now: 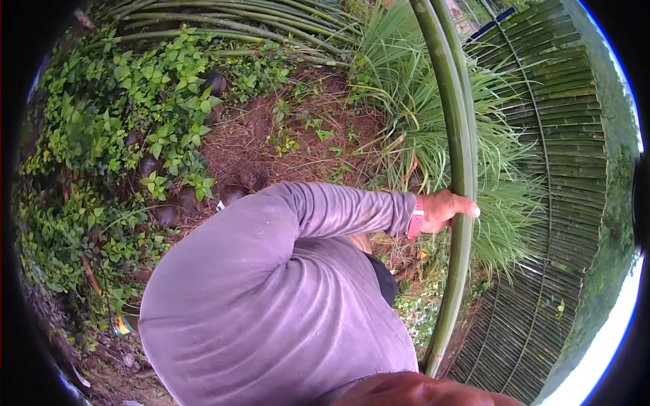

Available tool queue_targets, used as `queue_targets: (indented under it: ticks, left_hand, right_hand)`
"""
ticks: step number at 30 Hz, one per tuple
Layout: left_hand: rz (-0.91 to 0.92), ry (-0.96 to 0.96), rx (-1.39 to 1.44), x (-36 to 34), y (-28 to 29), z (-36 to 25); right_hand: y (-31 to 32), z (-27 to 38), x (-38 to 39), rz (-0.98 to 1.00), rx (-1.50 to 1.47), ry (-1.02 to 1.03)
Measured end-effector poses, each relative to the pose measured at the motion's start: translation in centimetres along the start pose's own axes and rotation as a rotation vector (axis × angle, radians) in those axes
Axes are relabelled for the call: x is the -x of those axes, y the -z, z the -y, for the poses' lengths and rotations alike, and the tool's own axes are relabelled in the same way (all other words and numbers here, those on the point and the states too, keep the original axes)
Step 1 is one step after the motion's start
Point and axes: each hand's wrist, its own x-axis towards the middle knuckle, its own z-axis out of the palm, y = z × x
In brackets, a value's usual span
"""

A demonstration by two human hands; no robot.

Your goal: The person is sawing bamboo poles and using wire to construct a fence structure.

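My hand (448,210) is closed around a long green palm frond stalk (462,155), fingers wrapped over its far side and thumb behind, at about mid-length. The grip sits there, I judge, to steady the curved stalk, which runs from the upper edge of view down to near the ground at lower right. Which of my hands this is I cannot tell; the other is out of sight. The frond's leaflets (569,176) fan out to the right. Grass clumps (406,115) and leafy ground cover (135,101) lie beyond my grey sleeve (325,210).
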Motion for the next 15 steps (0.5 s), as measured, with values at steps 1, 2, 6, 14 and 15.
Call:
queue_targets:
  ticks: [1,2,6,14,15]
  left_hand:
    - [0.006,0.0,0.018,-1.2,0.8,-1.4]
    - [-0.027,-0.02,-0.005,-2.2,1.2,-3.2]
    - [-0.073,-0.03,-0.041,-6.3,2.3,-9.4]
    - [-0.001,-0.187,-0.09,-13.4,5.8,-22.0]
    - [-0.001,-0.183,-0.088,-14.1,6.6,-23.7]
  right_hand:
    - [-0.9,-0.3,0.2,-0.006,0.007,0.006]
    - [-2.2,-0.7,0.6,-0.019,0.005,0.006]
    - [-7.4,-1.9,2.1,-0.033,0.011,0.015]
    - [-19.4,-6.2,6.2,-0.051,0.045,0.055]
    - [-20.9,-7.2,7.0,-0.055,0.043,0.059]
